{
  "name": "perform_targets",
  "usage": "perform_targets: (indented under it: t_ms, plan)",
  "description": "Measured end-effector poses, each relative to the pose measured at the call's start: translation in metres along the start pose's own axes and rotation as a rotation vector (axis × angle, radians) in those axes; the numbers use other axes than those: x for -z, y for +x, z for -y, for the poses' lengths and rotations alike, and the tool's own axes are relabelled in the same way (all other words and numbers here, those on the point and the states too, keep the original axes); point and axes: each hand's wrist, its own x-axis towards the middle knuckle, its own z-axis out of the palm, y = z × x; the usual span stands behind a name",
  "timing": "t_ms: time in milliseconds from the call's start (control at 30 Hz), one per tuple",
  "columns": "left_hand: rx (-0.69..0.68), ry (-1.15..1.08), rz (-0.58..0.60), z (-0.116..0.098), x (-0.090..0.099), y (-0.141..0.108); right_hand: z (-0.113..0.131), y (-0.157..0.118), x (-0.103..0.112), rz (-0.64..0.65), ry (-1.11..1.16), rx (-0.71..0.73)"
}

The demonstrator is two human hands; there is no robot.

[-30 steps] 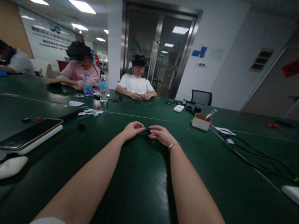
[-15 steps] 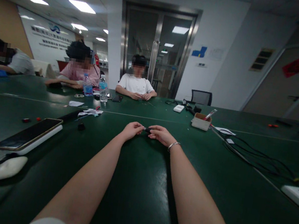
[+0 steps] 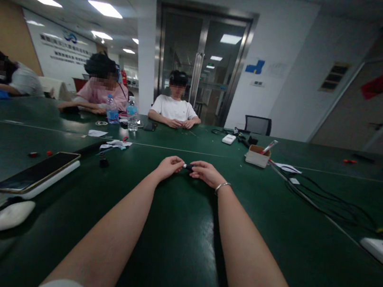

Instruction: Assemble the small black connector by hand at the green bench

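Pinching a small dark object from its two ends, the fingers of the left hand and the right hand hide part of it, over the green bench. Leftward lie crumpled white paper and a phone on a white block; rightward, an open box with a stick in it. Beyond sits a person, near two plastic bottles.
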Motion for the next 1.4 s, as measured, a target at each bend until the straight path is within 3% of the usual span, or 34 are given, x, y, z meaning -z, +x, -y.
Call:
perform_targets:
  t_ms: [1400]
  plan:
    - [-0.042,0.058,0.055,0.005,0.005,0.002,-0.004,0.004,0.003,0.007,0.009,0.004]
